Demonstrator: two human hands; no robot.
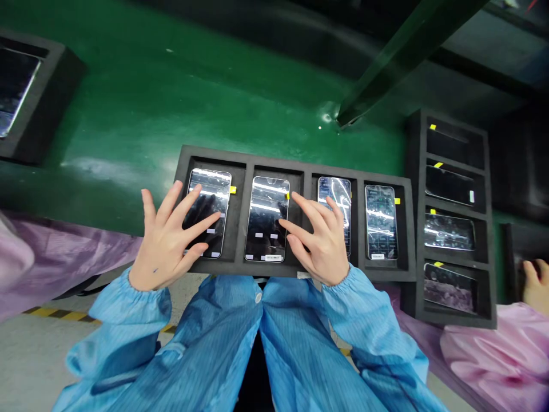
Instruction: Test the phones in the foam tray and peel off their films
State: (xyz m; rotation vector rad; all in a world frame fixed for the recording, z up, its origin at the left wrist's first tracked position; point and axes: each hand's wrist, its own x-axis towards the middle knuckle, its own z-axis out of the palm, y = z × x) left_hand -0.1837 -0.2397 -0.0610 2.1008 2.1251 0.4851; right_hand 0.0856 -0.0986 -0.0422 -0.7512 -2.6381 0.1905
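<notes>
Your left hand [165, 243] is spread wide above the long black foam tray [278, 162], its fingers [201, 224] fanned across the first glossy black smartphone [214, 194], with the thumb near that phone's lower edge. Your right hand [321, 246] is more curved, its fingers [311, 212] arched over the gap between the second glossy black smartphone [266, 220] and the third glossy black smartphone [337, 197]. Both hands are open and have hold of nothing, though you cannot tell whether the fingertips touch the glass.

The tray has four compartments in a row, one phone lying in each, with the fourth glossy black smartphone [381, 222] at the right end, clear of your hands. Small yellow tabs [232, 189] sit beside the phones. The tray rests on a shiny green surface [128, 97]. Just to its right, a second black foam tray [417, 200] holds four more phones, and a third black foam tray [43, 103] lies at the upper left. Your pale blue striped sleeves [128, 320] gather at the wrists. At the far right, a co-worker's hand [535, 286] shows above a pink sleeve [493, 355].
</notes>
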